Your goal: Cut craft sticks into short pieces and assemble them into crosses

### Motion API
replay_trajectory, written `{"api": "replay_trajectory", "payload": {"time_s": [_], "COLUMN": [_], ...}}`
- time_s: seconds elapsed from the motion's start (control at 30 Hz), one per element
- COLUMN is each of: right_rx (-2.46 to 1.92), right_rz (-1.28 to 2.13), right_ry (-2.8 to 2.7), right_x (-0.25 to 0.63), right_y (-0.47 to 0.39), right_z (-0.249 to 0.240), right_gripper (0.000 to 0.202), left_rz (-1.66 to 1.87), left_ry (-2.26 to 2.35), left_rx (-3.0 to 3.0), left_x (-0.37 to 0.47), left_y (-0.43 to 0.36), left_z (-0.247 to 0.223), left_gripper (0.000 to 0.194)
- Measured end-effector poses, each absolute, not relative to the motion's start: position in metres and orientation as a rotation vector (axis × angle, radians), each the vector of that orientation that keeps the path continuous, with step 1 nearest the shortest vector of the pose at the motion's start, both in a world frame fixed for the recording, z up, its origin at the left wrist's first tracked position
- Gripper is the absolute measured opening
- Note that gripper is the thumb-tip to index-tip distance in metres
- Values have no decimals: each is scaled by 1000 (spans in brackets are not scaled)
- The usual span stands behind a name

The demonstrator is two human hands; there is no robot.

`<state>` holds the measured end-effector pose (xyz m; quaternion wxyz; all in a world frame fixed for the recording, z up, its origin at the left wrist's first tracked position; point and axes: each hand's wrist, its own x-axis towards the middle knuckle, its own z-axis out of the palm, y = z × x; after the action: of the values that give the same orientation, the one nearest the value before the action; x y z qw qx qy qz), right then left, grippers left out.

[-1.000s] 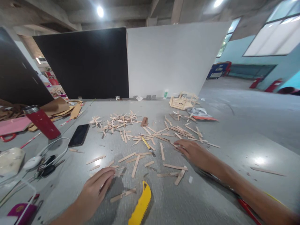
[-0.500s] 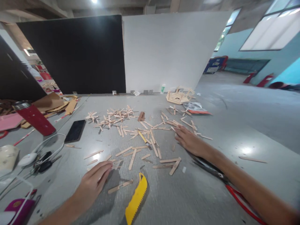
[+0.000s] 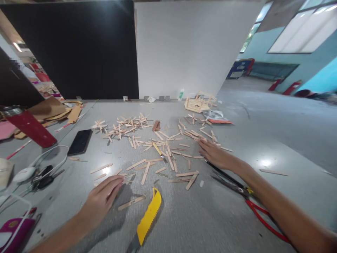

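Wooden sticks (image 3: pixel 131 123) lie scattered over the grey table (image 3: pixel 210 225). My left hand (image 3: pixel 104 195) hovers low at the left with fingers bent together near small sticks; what they hold, if anything, is too small to name. On the right, my right hand (image 3: pixel 213 154) reaches to the stick pile, fingers fairly straight and slightly spread, fingertips touching or just above sticks. A yellow serrated-edged cutter (image 3: pixel 149 219) lies between the hands. Beneath my right forearm are red-handled shears (image 3: pixel 239 189). A thin yellow knife (image 3: pixel 158 150) rests among the sticks.
On the left are a red bottle (image 3: pixel 33 128), a black phone (image 3: pixel 79 142), keys (image 3: pixel 44 179) with white cables and a purple case (image 3: pixel 14 228). At the back stand a stick-built frame (image 3: pixel 198 103), a plastic packet (image 3: pixel 217 117) and a small tube (image 3: pixel 181 94) before panels.
The view has shifted slightly, moving the table items up and left in the picture. My right hand sits a little apart from where it was among the sticks; more sticks show beside it.
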<state>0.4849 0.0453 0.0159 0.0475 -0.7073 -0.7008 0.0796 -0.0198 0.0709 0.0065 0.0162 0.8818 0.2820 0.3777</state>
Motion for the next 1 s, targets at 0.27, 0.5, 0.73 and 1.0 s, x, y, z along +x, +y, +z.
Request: {"api": "replay_trajectory", "payload": {"time_s": [0.27, 0.5, 0.73, 1.0], "right_rx": [-2093, -2157, -2184, -2105], "right_rz": [556, 381, 279, 170], "right_ry": [-2288, -2240, -2196, -2181], "right_x": [469, 459, 462, 455], "right_y": [7, 15, 15, 26], "right_z": [38, 33, 35, 40], "right_gripper": [60, 61, 58, 42], "left_rz": [1141, 1185, 1163, 1171], "left_ry": [921, 878, 886, 861], "left_rx": [2699, 2702, 2687, 2684], "left_x": [-23, -21, -23, -21], "left_y": [70, 69, 69, 68], "left_z": [3, 3, 4, 8], "left_gripper": [24, 23, 23, 23]}}
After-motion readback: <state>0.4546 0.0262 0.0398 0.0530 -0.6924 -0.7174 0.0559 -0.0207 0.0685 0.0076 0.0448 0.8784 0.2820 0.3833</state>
